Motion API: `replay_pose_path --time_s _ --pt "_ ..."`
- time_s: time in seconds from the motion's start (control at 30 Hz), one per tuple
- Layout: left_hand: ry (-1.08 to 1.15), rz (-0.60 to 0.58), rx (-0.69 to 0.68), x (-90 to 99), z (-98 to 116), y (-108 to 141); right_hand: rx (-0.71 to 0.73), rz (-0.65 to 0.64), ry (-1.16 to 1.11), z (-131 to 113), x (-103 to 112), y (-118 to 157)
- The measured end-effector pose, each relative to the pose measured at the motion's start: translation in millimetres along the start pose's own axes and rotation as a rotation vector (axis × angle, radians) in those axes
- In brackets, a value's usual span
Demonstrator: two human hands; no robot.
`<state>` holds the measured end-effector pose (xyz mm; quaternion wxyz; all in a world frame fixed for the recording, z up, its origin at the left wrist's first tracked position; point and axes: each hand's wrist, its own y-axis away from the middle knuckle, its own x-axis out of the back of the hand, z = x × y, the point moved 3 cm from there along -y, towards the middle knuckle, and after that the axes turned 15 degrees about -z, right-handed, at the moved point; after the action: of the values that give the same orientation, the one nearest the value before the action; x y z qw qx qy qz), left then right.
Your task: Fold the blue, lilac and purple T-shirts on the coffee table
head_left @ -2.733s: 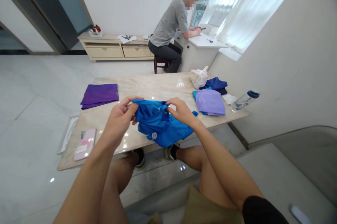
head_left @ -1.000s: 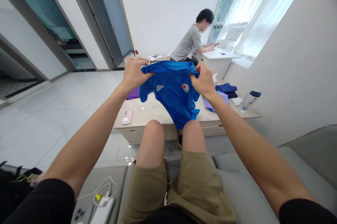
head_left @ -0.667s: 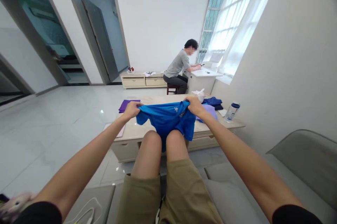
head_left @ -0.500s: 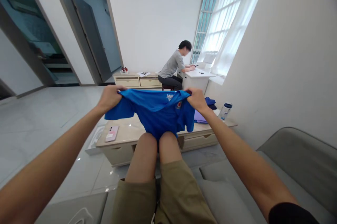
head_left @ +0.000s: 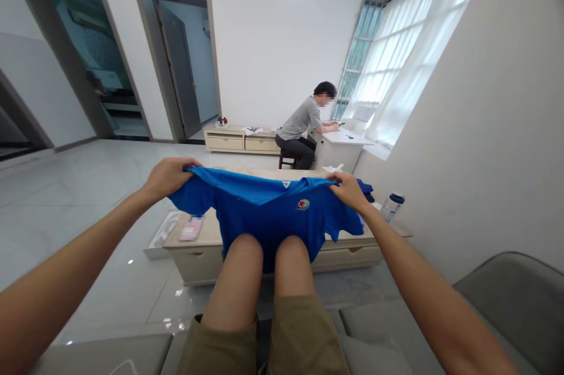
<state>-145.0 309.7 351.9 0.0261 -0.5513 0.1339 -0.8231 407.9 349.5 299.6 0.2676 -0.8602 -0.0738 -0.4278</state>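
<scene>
A bright blue T-shirt (head_left: 268,219) hangs spread out in front of me, with a red-and-white badge (head_left: 302,204) on its chest and a small white logo (head_left: 286,184). My left hand (head_left: 167,178) pinches its upper edge at the left end. My right hand (head_left: 348,191) pinches the same edge at the right end. The lower part of the shirt drapes down behind my bare knees (head_left: 259,257), which hide its hem.
A pale stone-topped low table with drawers (head_left: 273,258) stands beyond my knees, holding a pink packet (head_left: 191,228), navy clothing (head_left: 365,187) and a water bottle (head_left: 391,208). A seated person (head_left: 297,128) works at a white desk (head_left: 339,150) by the window.
The shirt has gone from a bunched shape low over the table to held up and stretched wide. My hands have moved apart, and the view has tilted up.
</scene>
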Motion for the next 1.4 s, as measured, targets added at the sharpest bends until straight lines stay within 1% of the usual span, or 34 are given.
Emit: replay_pose_path --time_s 0.03,0.07,0.1,0.13,0.2,0.23,0.27,0.3,0.33,0.37,0.43,0.47,0.5,0.53,0.57,0.63,0.67,0.7,0.73,0.77,0.8,0.9,0.93,0.97,1.0,1.03,1.13,1.17,1.2,1.23,1.27,1.3,1.33,1.4 --pt "0.030 0.056 -0.017 0.0 -2 4 0.009 0.086 -0.040 1 2 0" --pt "0.080 0.077 -0.032 -7.3 -4 8 0.004 0.134 -0.067 2 -2 2" --pt "0.135 0.059 -0.039 -21.0 -6 14 -0.011 0.132 -0.082 4 -10 5" --pt "0.181 0.009 -0.034 -39.2 -9 21 -0.030 0.083 -0.086 5 -23 10" --pt "0.228 -0.115 0.006 -75.9 -18 32 -0.074 -0.072 -0.066 9 -49 22" --pt "0.231 -0.153 0.035 -88.1 -24 36 -0.095 -0.137 -0.051 11 -58 27" --pt "0.225 -0.166 0.062 -93.6 -30 39 -0.110 -0.176 -0.033 13 -63 31" --pt "0.213 -0.157 0.082 -92.1 -35 39 -0.117 -0.188 -0.014 13 -62 33" --pt "0.199 -0.133 0.089 -84.7 -39 38 -0.116 -0.169 0.005 13 -56 33" --pt "0.182 -0.097 0.085 -73.3 -42 35 -0.110 -0.119 0.023 13 -47 31" --pt "0.155 0.011 0.058 -49.1 -41 32 -0.096 0.040 0.050 11 -26 28" --pt "0.152 0.058 0.041 -41.6 -39 33 -0.095 0.124 0.052 11 -19 28" --pt "0.157 0.075 0.026 -40.0 -35 36 -0.101 0.187 0.043 11 -17 31" --pt "0.167 0.055 0.017 -44.6 -32 41 -0.117 0.217 0.026 12 -21 35" --pt "0.178 -0.001 0.014 -54.5 -29 47 -0.146 0.209 0.005 14 -28 42" --pt "0.185 -0.143 0.030 -80.0 -26 62 -0.221 0.107 -0.022 19 -52 59" --pt "0.177 -0.186 0.050 -89.6 -26 69 -0.254 0.044 -0.020 21 -63 67" --pt "0.164 -0.199 0.073 -94.2 -27 74 -0.275 -0.009 -0.007 23 -70 75" --pt "0.149 -0.186 0.094 -92.9 -27 78 -0.278 -0.043 0.013 24 -72 81" --pt "0.134 -0.157 0.108 -86.3 -27 80 -0.262 -0.056 0.037 22 -70 85" --pt "0.122 -0.116 0.115 -75.4 -26 82 -0.236 -0.048 0.063 19 -63 87" --pt "0.096 0.023 0.108 -37.7 -21 86 -0.168 0.055 0.139 4 -36 89" --pt "0.078 0.050 0.116 -30.9 -20 92 -0.168 0.099 0.157 -1 -30 92" --pt "0.048 0.054 0.136 -30.1 -22 100 -0.178 0.134 0.168 -4 -29 99" --pt "0.011 0.035 0.164 -35.5 -25 111 -0.194 0.155 0.171 -5 -34 108" --pt "-0.025 -0.001 0.190 -46.7 -30 124 -0.213 0.163 0.165 -4 -44 121" --pt "-0.056 -0.114 0.214 -97.5 -56 167 -0.261 0.153 0.117 14 -89 165" --pt "-0.044 -0.131 0.204 -112.3 -66 176 -0.273 0.152 0.105 23 -103 174" --pt "-0.041 -0.143 0.196 -122.9 -76 179 -0.282 0.154 0.100 33 -113 177" --pt "-0.051 -0.157 0.185 -128.3 -84 174 -0.286 0.151 0.105 42 -119 171" --pt "-0.075 -0.175 0.173 -128.4 -90 161 -0.285 0.136 0.120 50 -120 155" --pt "-0.112 -0.198 0.162 -123.6 -94 139 -0.282 0.109 0.145 56 -117 129" --pt "-0.156 -0.223 0.153 -114.9 -95 111 -0.280 0.066 0.178 61 -110 96" --pt "-0.236 -0.273 0.157 -92.7 -89 41 -0.300 -0.053 0.255 66 -92 18"
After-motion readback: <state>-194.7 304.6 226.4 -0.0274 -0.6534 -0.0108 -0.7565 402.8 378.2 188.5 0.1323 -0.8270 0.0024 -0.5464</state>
